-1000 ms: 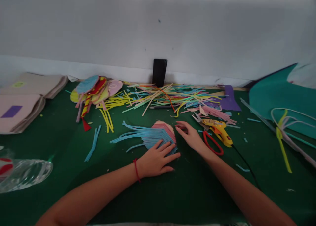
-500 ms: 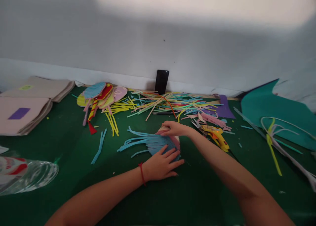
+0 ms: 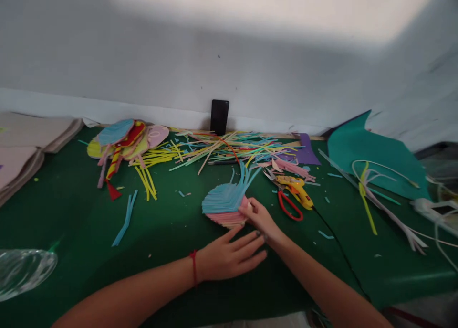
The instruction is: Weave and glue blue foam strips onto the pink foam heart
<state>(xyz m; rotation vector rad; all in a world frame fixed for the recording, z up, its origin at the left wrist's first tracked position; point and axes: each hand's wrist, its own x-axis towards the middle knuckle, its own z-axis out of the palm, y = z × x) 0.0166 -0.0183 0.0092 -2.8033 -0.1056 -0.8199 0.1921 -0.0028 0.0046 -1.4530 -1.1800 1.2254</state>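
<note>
A rounded craft piece (image 3: 219, 199), covered with blue strips on one side and pink on the other, is pinched at its right edge by my right hand (image 3: 260, 219). Long loose ends of the blue strips (image 3: 246, 175) stick out past its upper right edge. My left hand (image 3: 232, 256), a red string around its wrist, is just below the piece with fingers stretched out and nothing in them. Red-handled scissors (image 3: 290, 206) and a yellow hot glue gun (image 3: 295, 190) lie to the right of my right hand.
A heap of coloured strips (image 3: 229, 149) lies along the wall below a leaning black phone (image 3: 219, 117). Finished-looking craft pieces (image 3: 121, 139) are stacked left of it. A teal sheet (image 3: 372, 158) stands at right, a clear bottle (image 3: 26, 270) lies at left. The glue gun's cord (image 3: 341, 249) runs toward the front.
The craft piece has been turned, so its loose blue ends now point up and right instead of left. My left hand has come off it; my right hand still grips it. The camera view has shifted right.
</note>
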